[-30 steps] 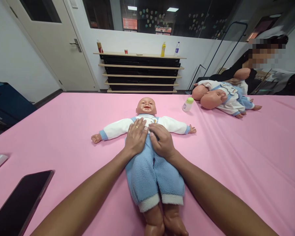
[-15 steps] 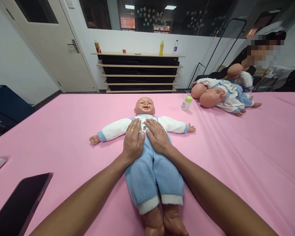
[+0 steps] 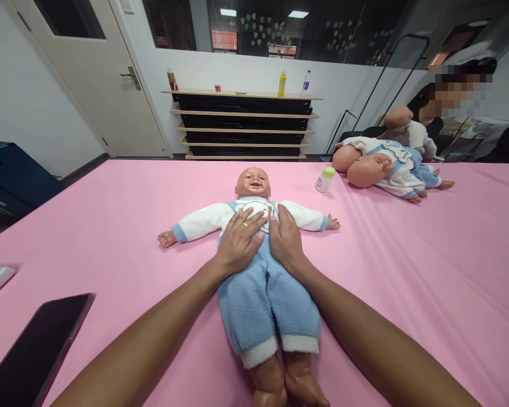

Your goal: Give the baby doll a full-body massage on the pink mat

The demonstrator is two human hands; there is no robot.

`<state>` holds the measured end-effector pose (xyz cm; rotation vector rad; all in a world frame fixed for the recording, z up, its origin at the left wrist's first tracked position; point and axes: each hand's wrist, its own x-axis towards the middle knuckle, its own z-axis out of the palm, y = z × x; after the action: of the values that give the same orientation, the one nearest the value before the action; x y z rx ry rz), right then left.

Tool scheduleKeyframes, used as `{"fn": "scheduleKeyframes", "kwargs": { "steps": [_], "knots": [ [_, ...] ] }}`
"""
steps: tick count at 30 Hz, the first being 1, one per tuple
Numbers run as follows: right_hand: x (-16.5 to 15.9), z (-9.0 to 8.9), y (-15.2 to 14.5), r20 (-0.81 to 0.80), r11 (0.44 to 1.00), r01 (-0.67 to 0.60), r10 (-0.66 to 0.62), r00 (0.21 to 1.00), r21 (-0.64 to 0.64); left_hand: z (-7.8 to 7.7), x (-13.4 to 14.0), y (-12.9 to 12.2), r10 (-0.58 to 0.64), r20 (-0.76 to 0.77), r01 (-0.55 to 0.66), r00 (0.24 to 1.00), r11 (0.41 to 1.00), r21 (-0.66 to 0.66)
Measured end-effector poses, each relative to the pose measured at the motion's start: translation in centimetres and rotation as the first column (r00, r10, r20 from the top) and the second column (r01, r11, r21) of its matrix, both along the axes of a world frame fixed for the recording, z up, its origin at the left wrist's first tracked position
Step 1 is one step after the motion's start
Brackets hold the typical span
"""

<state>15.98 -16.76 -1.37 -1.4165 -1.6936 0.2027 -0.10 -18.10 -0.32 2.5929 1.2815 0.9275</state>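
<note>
Lightly spread on the left hand and closer together on the right hand, extended fingers rest on a doll, gripping nothing. It lies face-up in printed white top and fuzzy blue trousers, its bald, smiling head beyond the fingertips, arms outstretched left and right, feet nearest, on pink sheeting.

Doll's head — smooth glossy plastic, trousers — fuzzy soft-looking cloth, cloth-covered counter, matt and creased, smooth glossy-faced phone, metal ring
</note>
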Motion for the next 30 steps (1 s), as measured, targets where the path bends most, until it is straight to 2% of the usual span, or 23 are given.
{"fn": "scheduleKeyframes", "kwargs": {
  "steps": [4, 8, 12, 14, 17, 21, 25, 30],
  "knots": [
    [-0.1, 0.7, -0.7, -0.017, 0.982, -0.092, 0.096, 0.995, 0.165, -0.2, 0.3, 0.4, 0.127, 0.056, -0.123, 0.990, 0.990, -0.076],
    [-0.1, 1.2, -1.3, 0.044, 0.926, -0.278, 0.276, 0.960, 0.256, -0.9, 0.4, 0.7, 0.207, 0.110, -0.194, 0.972, 0.974, -0.116],
    [0.0, 1.4, -1.2, 0.177, 0.850, -0.480, 0.450, 0.875, 0.217, -1.6, 0.1, 1.0, 0.260, 0.173, -0.243, 0.950, 0.963, -0.116],
    [-0.1, 1.5, -1.0, 0.240, 0.842, -0.518, 0.477, 0.845, 0.151, -1.9, 0.0, 1.0, 0.277, 0.224, -0.260, 0.935, 0.960, -0.100],
    [-0.2, 1.5, -0.5, 0.283, 0.878, -0.474, 0.439, 0.852, 0.065, -2.1, -0.1, 0.8, 0.275, 0.276, -0.273, 0.921, 0.961, -0.048],
    [-0.3, 1.4, 0.0, 0.280, 0.935, -0.354, 0.347, 0.895, -0.026, -1.7, 0.0, 0.1, 0.230, 0.268, -0.251, 0.936, 0.967, 0.046],
    [-0.3, 0.9, 0.3, 0.244, 0.966, -0.243, 0.258, 0.935, -0.091, -1.1, 0.0, -0.5, 0.127, 0.225, -0.159, 0.966, 0.979, 0.127],
    [-0.1, 0.0, 0.7, 0.171, 0.985, -0.141, 0.157, 0.973, -0.102, -0.5, -0.2, -0.7, 0.002, 0.121, -0.023, 0.993, 0.985, 0.171]
  ]
}}
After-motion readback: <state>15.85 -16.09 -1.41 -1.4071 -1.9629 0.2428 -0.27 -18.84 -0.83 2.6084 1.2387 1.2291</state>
